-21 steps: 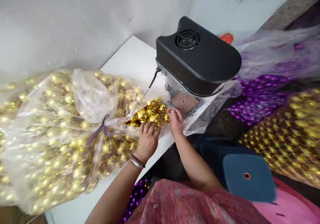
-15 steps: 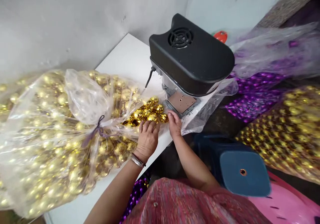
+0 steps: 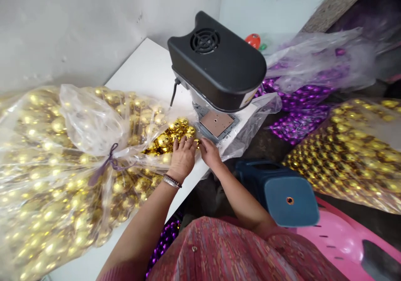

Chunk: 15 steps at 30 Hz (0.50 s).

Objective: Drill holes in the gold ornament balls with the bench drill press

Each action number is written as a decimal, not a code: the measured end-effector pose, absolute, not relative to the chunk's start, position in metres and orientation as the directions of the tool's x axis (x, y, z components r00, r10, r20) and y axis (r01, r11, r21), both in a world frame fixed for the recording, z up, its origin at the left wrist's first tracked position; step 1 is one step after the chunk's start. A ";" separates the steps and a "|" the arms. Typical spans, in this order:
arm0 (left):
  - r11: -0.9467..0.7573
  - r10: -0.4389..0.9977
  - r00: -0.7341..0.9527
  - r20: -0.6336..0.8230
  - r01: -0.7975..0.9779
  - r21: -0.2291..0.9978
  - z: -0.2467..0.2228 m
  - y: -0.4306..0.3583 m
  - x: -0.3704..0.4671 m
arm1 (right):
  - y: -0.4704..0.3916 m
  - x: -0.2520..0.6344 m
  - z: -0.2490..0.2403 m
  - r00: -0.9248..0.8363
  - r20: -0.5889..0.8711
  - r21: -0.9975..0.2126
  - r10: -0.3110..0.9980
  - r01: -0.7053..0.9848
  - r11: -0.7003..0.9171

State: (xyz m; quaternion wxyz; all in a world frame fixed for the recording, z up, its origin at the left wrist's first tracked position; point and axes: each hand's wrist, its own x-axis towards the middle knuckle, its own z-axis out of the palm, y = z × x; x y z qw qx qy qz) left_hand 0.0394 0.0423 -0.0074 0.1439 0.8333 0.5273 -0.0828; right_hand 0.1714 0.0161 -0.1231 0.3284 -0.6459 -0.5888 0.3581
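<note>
Shiny gold balls (image 3: 163, 140) lie loose at the torn opening of a large clear bag (image 3: 56, 180) on the white table (image 3: 138, 65). My left hand (image 3: 183, 156) rests palm down on the near edge of these balls, fingers spread. Just to its right, my right hand (image 3: 209, 152) pinches a gold ball (image 3: 197, 142), mostly covered by the fingers. A black machine (image 3: 216, 59) stands beyond both hands, with a brown square plate (image 3: 216, 123) under its head. A purple tie (image 3: 109, 160) cinches the bag left of my hands.
A blue stool (image 3: 291, 199) and a pink plastic chair (image 3: 338, 239) stand at the lower right. Bags of purple balls (image 3: 294, 118) and gold balls (image 3: 351, 147) lie beyond them. A red object (image 3: 253, 41) sits behind the machine, whose black cable runs down to the table.
The view has shifted, so the machine and stool appear further left. My right hand has moved closer to my left hand, and its fingers now cover more of the gold ball.
</note>
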 end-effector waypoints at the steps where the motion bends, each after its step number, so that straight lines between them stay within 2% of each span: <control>1: -0.404 0.856 0.430 -0.286 0.903 0.150 -0.007 0.042 0.041 | 0.010 0.175 -0.120 0.036 -0.075 -0.828 0.997 0.555 -0.082; 5: -0.424 0.848 0.450 -0.278 0.893 0.153 -0.008 0.038 0.046 | -0.036 0.196 -0.101 -0.041 -0.098 -0.748 0.994 0.663 -0.046; 8: -0.418 0.850 0.446 -0.280 0.895 0.157 -0.007 0.034 0.050 | -0.068 0.227 -0.097 -0.028 -0.162 -0.658 0.986 0.748 -0.087; 12: -0.376 0.869 0.415 -0.270 0.908 0.185 0.005 0.026 0.055 | -0.076 0.269 -0.114 0.073 -0.274 -0.494 0.959 0.845 -0.205; 15: -0.307 0.901 0.359 -0.242 0.924 0.229 0.023 0.003 0.049 | -0.068 0.283 -0.128 0.010 -0.338 -0.426 0.941 0.890 -0.162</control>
